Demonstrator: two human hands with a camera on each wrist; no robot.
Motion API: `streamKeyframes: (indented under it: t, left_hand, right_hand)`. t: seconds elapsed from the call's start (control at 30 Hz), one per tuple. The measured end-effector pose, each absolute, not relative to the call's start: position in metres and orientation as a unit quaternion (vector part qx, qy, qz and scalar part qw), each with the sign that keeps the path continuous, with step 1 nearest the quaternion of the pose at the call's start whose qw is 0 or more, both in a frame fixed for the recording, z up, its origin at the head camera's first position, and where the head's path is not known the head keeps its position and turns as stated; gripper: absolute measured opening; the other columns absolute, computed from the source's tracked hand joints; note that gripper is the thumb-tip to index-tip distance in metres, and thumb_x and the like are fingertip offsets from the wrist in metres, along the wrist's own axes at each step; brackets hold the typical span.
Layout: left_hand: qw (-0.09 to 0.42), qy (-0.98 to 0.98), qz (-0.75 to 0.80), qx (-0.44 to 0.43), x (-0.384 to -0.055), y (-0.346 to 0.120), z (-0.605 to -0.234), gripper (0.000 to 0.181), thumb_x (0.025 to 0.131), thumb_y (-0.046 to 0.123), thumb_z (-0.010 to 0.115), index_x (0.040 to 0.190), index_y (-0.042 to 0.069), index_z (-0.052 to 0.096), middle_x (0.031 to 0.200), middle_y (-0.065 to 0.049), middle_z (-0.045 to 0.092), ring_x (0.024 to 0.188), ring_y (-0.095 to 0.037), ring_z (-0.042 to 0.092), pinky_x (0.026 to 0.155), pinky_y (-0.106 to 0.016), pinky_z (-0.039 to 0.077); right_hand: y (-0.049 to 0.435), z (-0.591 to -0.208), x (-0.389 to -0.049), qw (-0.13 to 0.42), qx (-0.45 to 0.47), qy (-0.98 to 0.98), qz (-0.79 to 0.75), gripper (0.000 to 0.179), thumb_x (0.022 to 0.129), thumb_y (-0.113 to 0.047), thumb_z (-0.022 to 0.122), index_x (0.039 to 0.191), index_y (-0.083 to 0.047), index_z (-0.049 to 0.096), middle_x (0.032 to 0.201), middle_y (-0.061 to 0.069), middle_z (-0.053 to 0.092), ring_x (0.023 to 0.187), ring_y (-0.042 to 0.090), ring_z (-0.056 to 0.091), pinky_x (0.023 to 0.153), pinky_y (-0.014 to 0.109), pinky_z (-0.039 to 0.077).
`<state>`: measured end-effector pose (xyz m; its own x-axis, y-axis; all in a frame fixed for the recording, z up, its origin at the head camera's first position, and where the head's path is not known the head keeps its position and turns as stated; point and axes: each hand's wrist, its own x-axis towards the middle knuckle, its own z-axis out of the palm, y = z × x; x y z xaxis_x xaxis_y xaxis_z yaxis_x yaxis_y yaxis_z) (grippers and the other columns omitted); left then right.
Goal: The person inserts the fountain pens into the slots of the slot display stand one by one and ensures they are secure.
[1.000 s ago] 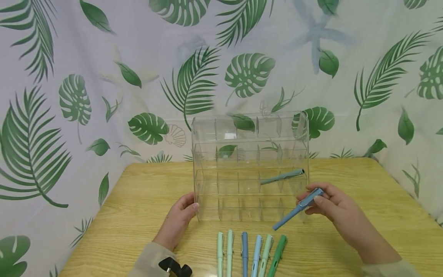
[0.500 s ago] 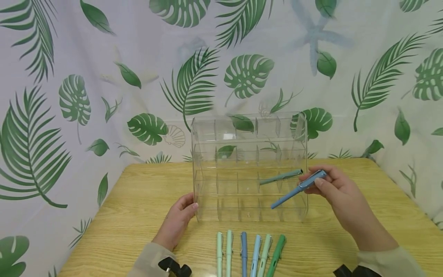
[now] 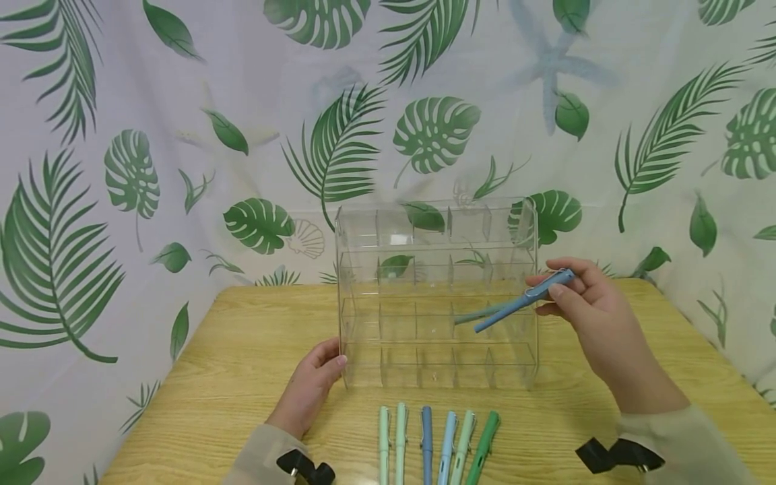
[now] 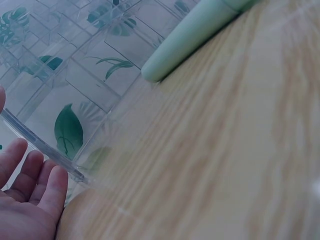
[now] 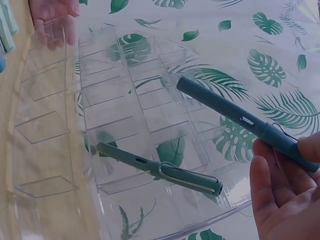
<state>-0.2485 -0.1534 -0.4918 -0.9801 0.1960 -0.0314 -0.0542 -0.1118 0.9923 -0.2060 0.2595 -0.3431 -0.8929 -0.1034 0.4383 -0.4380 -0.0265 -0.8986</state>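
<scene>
My right hand (image 3: 591,316) pinches a blue pen (image 3: 509,311) near its clipped cap end, the other end angled down to the left in front of a clear multi-compartment rack (image 3: 397,343). A grey-green pen (image 5: 160,170) lies slanted in the rack's third tier from the top, at the right; in the head view the held pen partly covers it. At the rack's lower left edge, my left hand (image 3: 312,384) grips the side panel, thumb in front. Its fingers (image 4: 52,192) show just outside that panel in the left wrist view.
Several pens lie in a row on the wooden table (image 3: 242,350) before the rack, among them a pale green pen (image 3: 401,438), a dark blue pen (image 3: 427,441) and a green pen (image 3: 485,444). A leaf-printed cloth (image 3: 242,81) hangs behind.
My right hand has risen with the blue pen, from below the rack's bottom tier to the height of the grey-green pen. The left hand stays at the rack's side.
</scene>
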Motion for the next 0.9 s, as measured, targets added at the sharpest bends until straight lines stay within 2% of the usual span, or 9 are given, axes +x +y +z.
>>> streamKeyframes:
  t: [0.43,0.8,0.9]
  left_hand:
    - [0.086,0.659,0.745,0.053,-0.248,-0.154,-0.492,0.047,0.104,0.011,0.056,0.149,-0.001,0.043,0.148,-0.021,0.044,0.137,-0.035,0.041,0.115,-0.052,0.029]
    - [0.086,0.66,0.745,0.051,-0.249,-0.153,-0.493,0.048,0.104,0.01,0.056,0.149,-0.001,0.043,0.148,-0.021,0.044,0.137,-0.034,0.041,0.115,-0.052,0.03]
    - [0.086,0.659,0.745,0.05,-0.249,-0.153,-0.493,0.048,0.104,0.01,0.056,0.149,-0.001,0.043,0.148,-0.021,0.044,0.137,-0.035,0.041,0.115,-0.052,0.03]
  right_hand:
    - [0.25,-0.328,-0.225,0.176,0.162,-0.683,0.69,0.032,0.103,-0.014,0.059,0.132,-0.003,0.052,0.123,0.008,0.065,0.109,0.017,0.063,0.081,0.024,0.056]
    - [0.246,-0.32,-0.248,0.196,0.118,-0.687,0.69,0.034,0.103,-0.022,0.059,0.133,-0.007,0.051,0.129,0.013,0.062,0.108,0.019,0.064,0.081,0.023,0.056]
    - [0.245,-0.32,-0.253,0.197,0.109,-0.673,0.704,0.038,0.102,-0.023,0.06,0.134,-0.004,0.05,0.13,0.014,0.062,0.108,0.019,0.064,0.081,0.023,0.056]
